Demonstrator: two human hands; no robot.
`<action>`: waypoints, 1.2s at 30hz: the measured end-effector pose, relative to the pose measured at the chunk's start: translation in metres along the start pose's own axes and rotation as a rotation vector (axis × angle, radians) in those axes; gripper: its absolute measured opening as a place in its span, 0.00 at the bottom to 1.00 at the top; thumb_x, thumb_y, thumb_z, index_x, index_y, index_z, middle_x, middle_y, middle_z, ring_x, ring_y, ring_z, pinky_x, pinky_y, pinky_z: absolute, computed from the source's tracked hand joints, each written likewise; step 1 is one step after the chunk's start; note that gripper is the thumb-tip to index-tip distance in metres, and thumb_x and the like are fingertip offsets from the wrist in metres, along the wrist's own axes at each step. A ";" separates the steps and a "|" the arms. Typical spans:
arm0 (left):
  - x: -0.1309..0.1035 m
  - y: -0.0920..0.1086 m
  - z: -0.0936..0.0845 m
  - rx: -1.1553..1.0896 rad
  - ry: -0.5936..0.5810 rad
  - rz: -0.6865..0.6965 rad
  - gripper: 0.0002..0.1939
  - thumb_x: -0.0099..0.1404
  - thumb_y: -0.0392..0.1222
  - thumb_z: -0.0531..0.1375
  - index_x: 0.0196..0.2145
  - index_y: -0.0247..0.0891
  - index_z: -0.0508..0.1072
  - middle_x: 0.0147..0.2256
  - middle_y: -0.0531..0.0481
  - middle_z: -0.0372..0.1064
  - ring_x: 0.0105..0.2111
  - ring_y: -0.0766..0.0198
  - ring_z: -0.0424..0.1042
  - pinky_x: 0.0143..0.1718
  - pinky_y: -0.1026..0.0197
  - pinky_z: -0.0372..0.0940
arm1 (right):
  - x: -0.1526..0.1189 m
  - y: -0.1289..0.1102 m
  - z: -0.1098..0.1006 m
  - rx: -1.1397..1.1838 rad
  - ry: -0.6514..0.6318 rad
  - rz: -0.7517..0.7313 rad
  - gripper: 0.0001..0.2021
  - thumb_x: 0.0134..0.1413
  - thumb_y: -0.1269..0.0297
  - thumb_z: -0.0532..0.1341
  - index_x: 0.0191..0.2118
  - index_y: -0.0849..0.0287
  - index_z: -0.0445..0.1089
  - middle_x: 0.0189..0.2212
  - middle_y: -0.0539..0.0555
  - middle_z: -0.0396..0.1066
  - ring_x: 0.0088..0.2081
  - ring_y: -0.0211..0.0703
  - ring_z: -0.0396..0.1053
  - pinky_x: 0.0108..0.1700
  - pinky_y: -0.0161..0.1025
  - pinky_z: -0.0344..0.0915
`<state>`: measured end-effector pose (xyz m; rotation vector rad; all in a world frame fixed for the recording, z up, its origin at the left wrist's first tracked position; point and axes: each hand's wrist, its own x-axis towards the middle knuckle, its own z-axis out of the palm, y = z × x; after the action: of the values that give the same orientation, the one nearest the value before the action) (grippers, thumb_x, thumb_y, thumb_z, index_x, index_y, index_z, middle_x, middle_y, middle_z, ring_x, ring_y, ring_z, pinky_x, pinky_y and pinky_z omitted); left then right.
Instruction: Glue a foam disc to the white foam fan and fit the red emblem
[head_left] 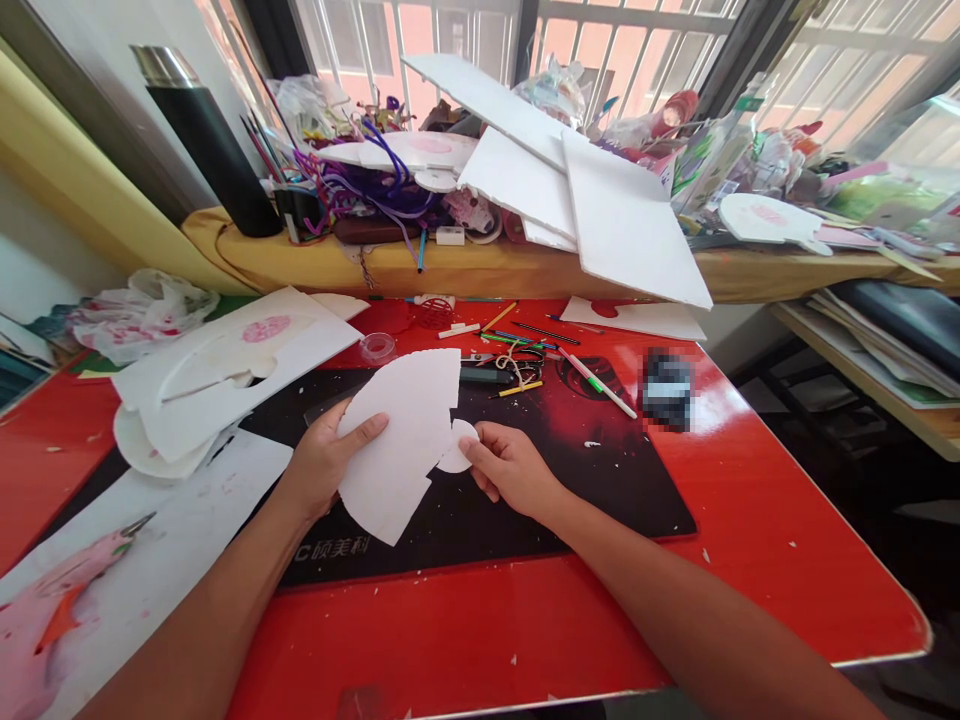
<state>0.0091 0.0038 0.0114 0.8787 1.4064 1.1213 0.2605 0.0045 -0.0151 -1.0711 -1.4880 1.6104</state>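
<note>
My left hand (337,450) is closed on a white fan-shaped piece of foam board (397,430), thumb on its face and the other fingers hidden behind. The piece has a curved outer edge and a notched right side. Between thumb and fingers of my right hand (510,458) is a small rounded white foam board piece (454,450), set against that notch. Whether the two pieces are joined or only touching, I cannot tell. Both are held above a black desk mat (480,535).
Left on the red table (750,590) lie cut foam boards (300,330) and a sheet bearing a pink bird shape (67,610). Behind my hands are several pens (600,380) and scissors (476,359). A black flask (214,150) and white boards (630,210) crowd the windowsill.
</note>
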 end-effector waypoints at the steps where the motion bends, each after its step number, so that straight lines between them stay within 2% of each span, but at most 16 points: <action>1: 0.000 0.000 0.000 -0.001 0.003 -0.003 0.37 0.51 0.58 0.78 0.53 0.37 0.77 0.42 0.44 0.83 0.33 0.54 0.81 0.30 0.59 0.76 | 0.000 0.000 0.000 0.002 -0.002 -0.001 0.21 0.67 0.44 0.62 0.31 0.55 0.63 0.16 0.41 0.63 0.15 0.31 0.56 0.20 0.32 0.51; 9: 0.000 0.001 0.002 -0.006 -0.002 -0.024 0.36 0.51 0.57 0.78 0.53 0.37 0.76 0.41 0.44 0.83 0.32 0.55 0.81 0.29 0.59 0.75 | 0.000 -0.004 0.000 -0.002 -0.003 0.009 0.21 0.66 0.43 0.62 0.30 0.55 0.63 0.16 0.41 0.62 0.15 0.31 0.55 0.20 0.32 0.51; 16: 0.000 0.001 0.000 0.021 -0.008 -0.008 0.37 0.52 0.59 0.77 0.54 0.38 0.76 0.43 0.42 0.83 0.34 0.50 0.82 0.30 0.56 0.77 | 0.000 -0.005 0.000 -0.001 0.000 0.011 0.21 0.65 0.43 0.62 0.30 0.54 0.62 0.16 0.41 0.62 0.15 0.31 0.55 0.21 0.33 0.50; 36: 0.001 -0.001 0.000 -0.012 -0.013 -0.039 0.35 0.53 0.56 0.77 0.54 0.38 0.77 0.42 0.44 0.83 0.33 0.54 0.82 0.29 0.58 0.76 | 0.000 -0.002 0.001 -0.002 0.005 0.008 0.23 0.65 0.40 0.62 0.30 0.54 0.62 0.17 0.42 0.63 0.15 0.32 0.56 0.19 0.32 0.51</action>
<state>0.0091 0.0050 0.0104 0.8452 1.3996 1.0913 0.2596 0.0045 -0.0133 -1.0828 -1.4839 1.6113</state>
